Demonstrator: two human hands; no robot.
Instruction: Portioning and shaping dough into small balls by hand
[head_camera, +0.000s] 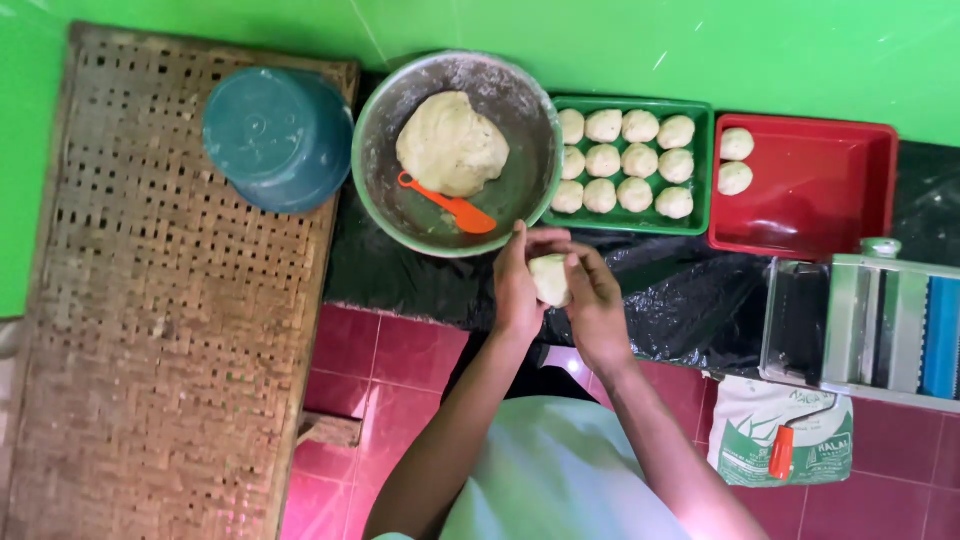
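Note:
A small pale lump of dough is pressed between my left hand and my right hand, just in front of a round metal bowl. The bowl holds a big mass of dough and an orange spatula. To its right, a green tray is filled with several rounded dough balls. A red tray beyond it has two dough balls in its left corner.
A woven bamboo mat covers the left side, with an upturned teal plastic bowl on its top edge. Black plastic sheet lies under the trays. A metal pasta roller stands at right, a white printed sack below it on red tiles.

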